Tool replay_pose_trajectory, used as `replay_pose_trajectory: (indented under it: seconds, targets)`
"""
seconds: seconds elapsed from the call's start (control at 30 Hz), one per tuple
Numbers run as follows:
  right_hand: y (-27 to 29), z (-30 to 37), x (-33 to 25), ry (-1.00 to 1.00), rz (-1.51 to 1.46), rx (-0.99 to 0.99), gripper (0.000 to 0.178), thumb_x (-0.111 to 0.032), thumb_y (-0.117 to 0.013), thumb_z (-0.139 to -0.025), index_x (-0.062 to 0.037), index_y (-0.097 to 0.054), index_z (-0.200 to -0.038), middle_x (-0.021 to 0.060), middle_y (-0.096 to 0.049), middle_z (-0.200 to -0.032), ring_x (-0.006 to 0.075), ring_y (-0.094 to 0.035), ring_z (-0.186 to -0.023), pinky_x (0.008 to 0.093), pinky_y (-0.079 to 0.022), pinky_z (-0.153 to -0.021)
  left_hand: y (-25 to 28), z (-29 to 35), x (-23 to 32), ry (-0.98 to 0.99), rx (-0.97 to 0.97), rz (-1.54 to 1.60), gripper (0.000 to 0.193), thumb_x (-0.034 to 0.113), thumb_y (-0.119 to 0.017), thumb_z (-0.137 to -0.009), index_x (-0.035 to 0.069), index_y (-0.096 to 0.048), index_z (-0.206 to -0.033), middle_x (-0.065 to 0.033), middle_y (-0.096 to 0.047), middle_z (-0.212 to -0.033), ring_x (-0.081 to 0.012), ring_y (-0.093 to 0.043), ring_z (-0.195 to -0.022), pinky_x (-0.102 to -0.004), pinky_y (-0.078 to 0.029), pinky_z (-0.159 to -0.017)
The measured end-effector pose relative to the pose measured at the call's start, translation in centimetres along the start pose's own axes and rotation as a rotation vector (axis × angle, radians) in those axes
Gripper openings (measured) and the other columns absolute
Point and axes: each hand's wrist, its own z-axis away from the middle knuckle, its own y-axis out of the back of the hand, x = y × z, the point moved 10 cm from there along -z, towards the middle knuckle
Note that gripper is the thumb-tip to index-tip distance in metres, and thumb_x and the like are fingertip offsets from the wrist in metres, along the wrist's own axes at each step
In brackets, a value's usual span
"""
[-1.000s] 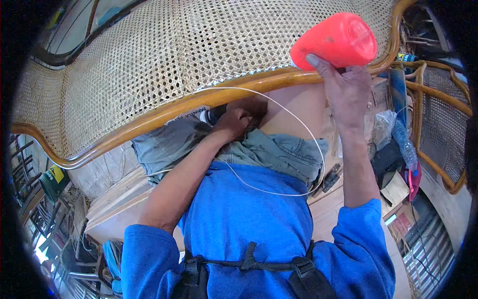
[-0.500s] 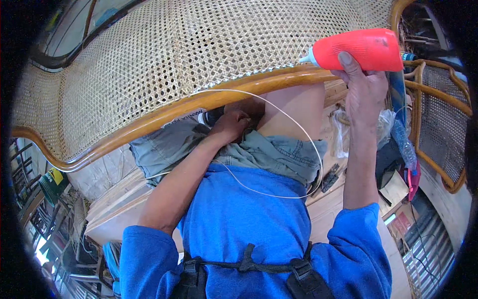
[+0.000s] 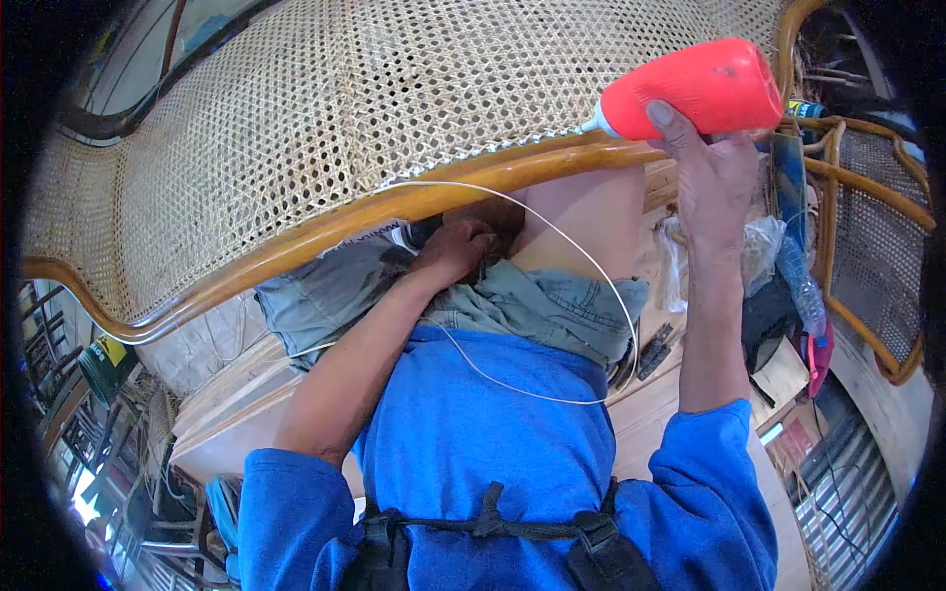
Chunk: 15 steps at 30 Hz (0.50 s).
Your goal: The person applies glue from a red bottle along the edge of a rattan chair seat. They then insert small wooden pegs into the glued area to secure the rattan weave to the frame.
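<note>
My right hand (image 3: 711, 177) is closed around a red squeeze bottle (image 3: 690, 87), tilted with its pale nozzle (image 3: 591, 125) down at the edge of the woven cane panel (image 3: 296, 128). A line of white glue (image 3: 503, 148) runs along that edge, beside the curved brown wooden rail (image 3: 443, 197). Below the rail, in my lap, my left hand (image 3: 455, 252) has its fingers curled; whatever they hold, if anything, is hidden. A loose pale cane strand (image 3: 581, 251) starts at the rail and loops across my lap and shirt.
Another cane-and-wood furniture piece (image 3: 877, 227) stands at the right. Clear plastic wrapping (image 3: 761, 254) and a pink item (image 3: 819, 362) lie near it. Wooden boards (image 3: 236, 394) lie at the left, near a dark green can (image 3: 106, 364). Corrugated metal sheet (image 3: 847, 492) shows at the lower right.
The red bottle has shifted slightly left and tipped more, so its nozzle points further down to the panel edge. My left hand has stayed nearly in place.
</note>
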Motion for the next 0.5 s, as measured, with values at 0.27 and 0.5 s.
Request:
replay_pose_trajectory:
  seconds: [0.27, 0.5]
  targets:
    - [-0.6, 0.3, -2.7, 0.139, 0.464, -0.033, 0.031, -0.013, -0.072, -0.074, -0.0004, -0.060, -0.099, 0.0066, -0.065, -0.090, 0.0138, -0.061, -0.081, 0.0288, -0.049, -0.076, 0.6, 0.3, 0.9, -0.034, 0.038, -0.027, 0.031, 0.026, -0.049, -0.083, 0.005, -0.063, -0.101, -0.0189, -0.062, -0.099, -0.0316, -0.059, -0.094, -0.0393, -0.044, -0.084]
    - [3.1, -0.4, -0.4, 0.016, -0.072, 0.117, 0.031, -0.007, -0.069, -0.076, -0.0004, -0.056, -0.103, 0.0080, -0.061, -0.096, 0.0191, -0.061, -0.085, 0.0334, -0.055, -0.072, 0.7, 0.6, 1.7, -0.133, 0.115, -0.044, 0.029, 0.025, -0.049, -0.083, 0.003, -0.062, -0.098, -0.0197, -0.061, -0.097, -0.0325, -0.059, -0.093, -0.0399, -0.045, -0.082]
